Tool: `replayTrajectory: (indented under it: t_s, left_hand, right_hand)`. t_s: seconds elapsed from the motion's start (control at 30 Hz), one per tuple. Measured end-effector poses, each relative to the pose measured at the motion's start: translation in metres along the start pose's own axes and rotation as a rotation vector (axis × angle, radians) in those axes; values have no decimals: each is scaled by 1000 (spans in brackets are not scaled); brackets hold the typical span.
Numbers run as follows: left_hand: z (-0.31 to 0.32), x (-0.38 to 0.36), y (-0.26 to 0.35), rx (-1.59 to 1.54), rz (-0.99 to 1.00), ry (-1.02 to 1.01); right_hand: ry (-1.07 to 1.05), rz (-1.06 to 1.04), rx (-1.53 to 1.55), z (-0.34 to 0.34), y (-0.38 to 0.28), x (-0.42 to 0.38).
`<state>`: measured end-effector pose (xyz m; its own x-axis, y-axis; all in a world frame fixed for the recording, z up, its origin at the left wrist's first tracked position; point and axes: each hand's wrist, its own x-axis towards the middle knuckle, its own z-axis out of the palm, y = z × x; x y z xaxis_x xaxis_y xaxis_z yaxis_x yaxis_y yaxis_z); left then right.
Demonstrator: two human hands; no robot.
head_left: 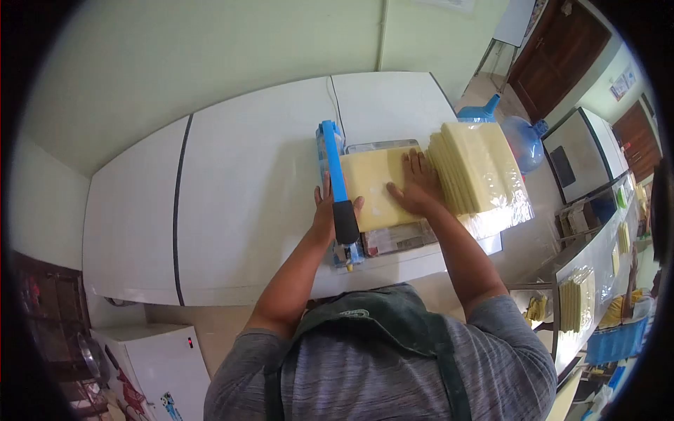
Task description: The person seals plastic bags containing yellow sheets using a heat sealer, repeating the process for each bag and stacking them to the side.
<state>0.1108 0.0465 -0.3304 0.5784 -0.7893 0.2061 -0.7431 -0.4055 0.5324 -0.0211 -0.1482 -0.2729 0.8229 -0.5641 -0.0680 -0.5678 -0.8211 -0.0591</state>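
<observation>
A blue heat sealer [333,161] with a black handle [345,223] stands on the white table, its long arm pointing away from me. Right of it lies a flat, pale yellow stack of sheets [372,175], seemingly in clear plastic. My right hand [421,186] rests on its right part, palm down with the fingers spread. My left hand [325,214] is at the sealer, fingers on the left of the arm and thumb on the right near the stack's edge. The arm and handle hide its middle. Beside my right hand is a tall pile of yellow packs [477,168].
The white table [246,189] stretches left, with dark seams across it. A cable [335,98] runs to its back edge. Blue water bottles [523,144] stand beyond the right end. At the lower right, another person [625,309] is by a table with more yellow stacks [577,300].
</observation>
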Motion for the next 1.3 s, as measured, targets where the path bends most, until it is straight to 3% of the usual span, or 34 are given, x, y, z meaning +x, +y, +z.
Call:
replayTrajectory:
  t_s: [0.1, 0.17, 0.3, 0.37, 0.43, 0.5, 0.6, 0.67, 0.8, 0.93, 1.3]
  left_hand:
    - [-12, -15, -11, -2, 21, -144]
    - [-10, -22, -25, 261, 116, -256]
    - [-4, -27, -37, 137, 126, -210]
    - [12, -38, -56, -62, 178, -7]
    - [4, -48, -53, -76, 124, -44]
    - [-5, -55, -50, -97, 63, -78]
    - [-13, -73, -52, 54, 13, -148]
    - [-21, -81, -58, -147, -10, 125]
    - [-41, -99, -70, -273, 23, 338]
    - [-62, -116, -64, -432, -120, 344]
    - [-64, -129, -50, -545, -133, 324]
  right_hand:
    - [-26, 25, -28, -8, -8, 7]
    - [-121, 121, -20, -3, -16, 25]
    - [-25, -365, 640, -49, -100, 44]
    - [-66, -372, 484, -39, -138, 45]
    - [-103, -380, 327, -19, -151, 46]
    - [15, -380, 152, -1, -158, 48]
    - [44, -380, 178, 9, -156, 45]
    - [36, -383, 179, 10, -156, 44]
    - [37, -403, 186, 6, -155, 45]
    - [55, -403, 195, 5, -153, 44]
    - [32, -433, 225, 1, -152, 42]
